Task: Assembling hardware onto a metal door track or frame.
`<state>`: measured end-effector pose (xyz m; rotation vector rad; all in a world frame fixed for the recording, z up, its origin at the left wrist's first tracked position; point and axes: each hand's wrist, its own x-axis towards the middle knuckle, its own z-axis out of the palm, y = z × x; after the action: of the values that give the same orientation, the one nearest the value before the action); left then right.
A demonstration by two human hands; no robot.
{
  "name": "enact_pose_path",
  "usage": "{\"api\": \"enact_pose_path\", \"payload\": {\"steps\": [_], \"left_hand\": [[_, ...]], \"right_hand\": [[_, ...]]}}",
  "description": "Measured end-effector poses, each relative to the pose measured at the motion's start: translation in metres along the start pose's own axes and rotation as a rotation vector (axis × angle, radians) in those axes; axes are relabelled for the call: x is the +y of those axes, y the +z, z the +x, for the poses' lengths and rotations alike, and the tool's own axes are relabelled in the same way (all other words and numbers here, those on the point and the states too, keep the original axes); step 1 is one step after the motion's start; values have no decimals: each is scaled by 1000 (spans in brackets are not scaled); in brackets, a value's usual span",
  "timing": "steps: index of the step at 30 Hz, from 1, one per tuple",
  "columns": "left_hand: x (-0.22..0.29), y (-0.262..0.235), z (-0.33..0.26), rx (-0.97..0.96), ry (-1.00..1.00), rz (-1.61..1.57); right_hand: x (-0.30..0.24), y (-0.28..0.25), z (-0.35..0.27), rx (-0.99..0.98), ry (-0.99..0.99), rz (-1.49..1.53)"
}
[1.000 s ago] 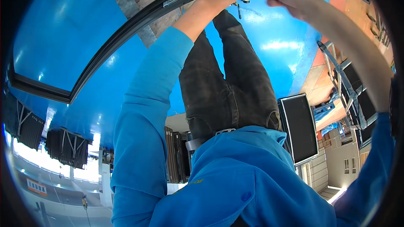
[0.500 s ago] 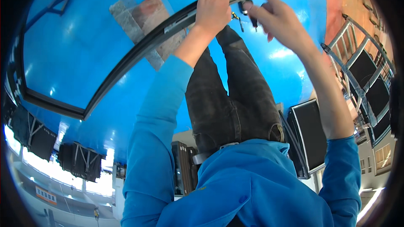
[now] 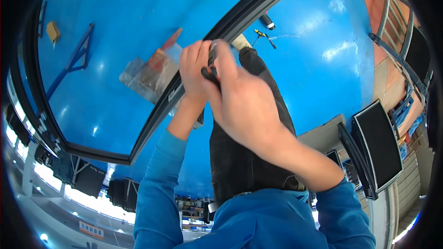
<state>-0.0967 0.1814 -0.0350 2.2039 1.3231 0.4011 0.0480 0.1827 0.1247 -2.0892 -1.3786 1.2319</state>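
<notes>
A long black window or door frame (image 3: 258,9) crosses in front of me, bending round at the lower left. My left hand (image 3: 193,71) is closed over its near bar, fingers wrapped across the top. My right hand (image 3: 247,99) is right beside it, closed around a small dark hand tool (image 3: 210,74) with a black handle, held against the bar. The tool's working end is mostly hidden by my fingers, so its exact kind cannot be made out. Beneath the bar, a plastic-wrapped package (image 3: 143,80) lies on the floor.
On the blue floor (image 3: 314,82) lie a yellow-and-black tool (image 3: 265,36) and a black cylindrical object (image 3: 267,21). A blue metal stand (image 3: 74,62) is at the left. To the right are a grey metal rack (image 3: 401,59) and black framed panels (image 3: 378,145).
My right hand has come left and nearer, from apart beyond the bar to beside my left hand with the tool at the frame. My view has shifted; the left hand still grips the bar.
</notes>
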Motion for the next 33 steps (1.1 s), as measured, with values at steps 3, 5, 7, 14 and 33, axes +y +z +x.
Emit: {"api": "enact_pose_path", "payload": {"steps": [3, 5, 7, 14, 33], "left_hand": [[15, -6, 9, -43, -77, -99], [20, -10, 5, -65, -83, -60], [20, -11, 5, -73, -89, 1], [20, -10, 7, -60, -125, -24], [6, 3, 1, 30, 10, 48]], "right_hand": [[17, 0, 4, -93, -252, -172], [14, 1, 1, -142, -44, 221], [8, 5, -3, -221, 361, 967], [37, 14, 1, 239, -291, 40], [15, -15, -4, -193, 32, 218]]}}
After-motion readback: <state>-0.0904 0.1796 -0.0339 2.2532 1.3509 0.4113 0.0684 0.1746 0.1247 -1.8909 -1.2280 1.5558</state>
